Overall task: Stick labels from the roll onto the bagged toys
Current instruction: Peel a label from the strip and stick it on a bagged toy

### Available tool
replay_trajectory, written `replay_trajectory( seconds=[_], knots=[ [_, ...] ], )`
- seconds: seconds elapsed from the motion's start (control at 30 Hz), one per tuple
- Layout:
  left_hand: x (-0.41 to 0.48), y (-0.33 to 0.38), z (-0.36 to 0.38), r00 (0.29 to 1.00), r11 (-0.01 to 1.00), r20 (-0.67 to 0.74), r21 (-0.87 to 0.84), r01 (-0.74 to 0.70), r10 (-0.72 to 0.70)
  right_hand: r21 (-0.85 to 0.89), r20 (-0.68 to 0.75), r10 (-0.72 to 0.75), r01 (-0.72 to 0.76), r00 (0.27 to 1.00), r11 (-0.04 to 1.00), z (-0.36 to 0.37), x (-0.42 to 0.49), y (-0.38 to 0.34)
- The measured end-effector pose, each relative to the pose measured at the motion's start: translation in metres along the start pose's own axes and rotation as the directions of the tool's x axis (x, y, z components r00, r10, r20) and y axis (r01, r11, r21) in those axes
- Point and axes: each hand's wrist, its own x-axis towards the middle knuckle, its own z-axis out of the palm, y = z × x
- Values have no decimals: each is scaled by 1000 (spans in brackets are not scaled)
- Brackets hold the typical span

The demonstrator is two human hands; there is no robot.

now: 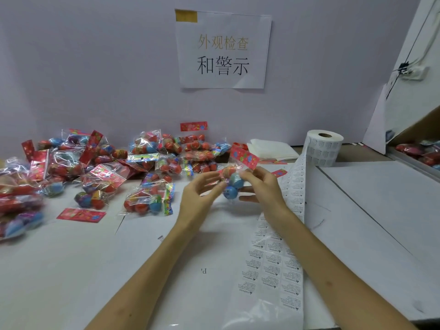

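Note:
Both hands hold one clear bag of toys [232, 184] above the table centre; blue and red egg-shaped toys show inside it, and its red printed header [244, 157] sticks up behind. My left hand [200, 198] touches the bag's left side with curled fingers. My right hand [260, 186] grips its right side. The white label roll [323, 148] stands at the back right. Its unrolled strip of printed labels [276, 258] runs toward me under my right forearm.
A heap of several bagged toys [100, 170] covers the table's left and back. A loose red header card [81, 214] lies front left. A stack of white sheets [271, 148] lies beside the roll. A tray with more bags [421, 153] is at the far right.

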Motion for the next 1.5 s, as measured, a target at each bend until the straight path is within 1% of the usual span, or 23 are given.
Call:
replay_trajectory(
  seconds=[0.03, 0.1, 0.17, 0.23, 0.3, 0.4, 0.47, 0.53, 0.57, 0.63, 0.73, 0.93, 1.1, 1.27, 1.4, 1.5],
  knots=[
    [0, -1, 3, 999, 1000, 44, 17, 4, -5, -23, 32, -17, 18, 999, 1000, 2, -2, 0],
    [1, -3, 3, 997, 999, 79, 53, 12, -16, -58, 118, -46, 54, 992, 997, 6, -6, 0],
    [2, -6, -2, 997, 996, 71, 86, 13, -19, -90, 211, -70, 91, 975, 992, 8, -8, 0],
    [2, -6, -6, 998, 994, 31, 105, 43, -46, -128, 260, -125, 162, 958, 978, 10, -9, 0],
    [3, -5, -9, 993, 991, -4, 73, 115, -115, -140, 243, -172, 210, 955, 968, 9, -9, 0],
    [4, -1, -12, 964, 957, 24, -119, 265, -264, -191, 98, -187, 203, 977, 960, 5, -5, 3],
    [4, 4, -12, 941, 910, 79, -239, 339, -330, -206, 41, -132, 138, 990, 969, 1, -1, 3],
    [3, 8, -11, 929, 876, 131, -311, 369, -346, -156, 93, -30, 45, 995, 987, -2, 1, 1],
    [3, 9, -10, 927, 866, 146, -332, 374, -345, -129, 137, 19, -1, 990, 992, -2, 1, 0],
    [3, 9, -10, 925, 851, 154, -362, 380, -348, -106, 189, 53, -33, 981, 994, -1, -1, -1],
    [4, 8, -11, 923, 842, 157, -378, 385, -352, -102, 179, 12, 6, 984, 995, 1, 0, 1],
    [1, 5, -9, 928, 867, 132, -331, 373, -349, -125, 165, -54, 75, 985, 989, 1, -1, 3],
    [3, 4, -11, 929, 866, 139, -338, 369, -342, -116, 150, -49, 67, 987, 991, 3, -2, 3],
    [3, 2, -11, 934, 865, 148, -353, 356, -324, -128, 205, 37, -10, 978, 992, 3, -2, 4],
    [4, 3, -12, 936, 861, 159, -368, 351, -314, -128, 202, 0, 26, 979, 991, 4, -2, 4],
    [5, 2, -12, 946, 884, 138, -339, 322, -292, -147, 209, -10, 41, 978, 988, 3, -2, 5]
  ],
)
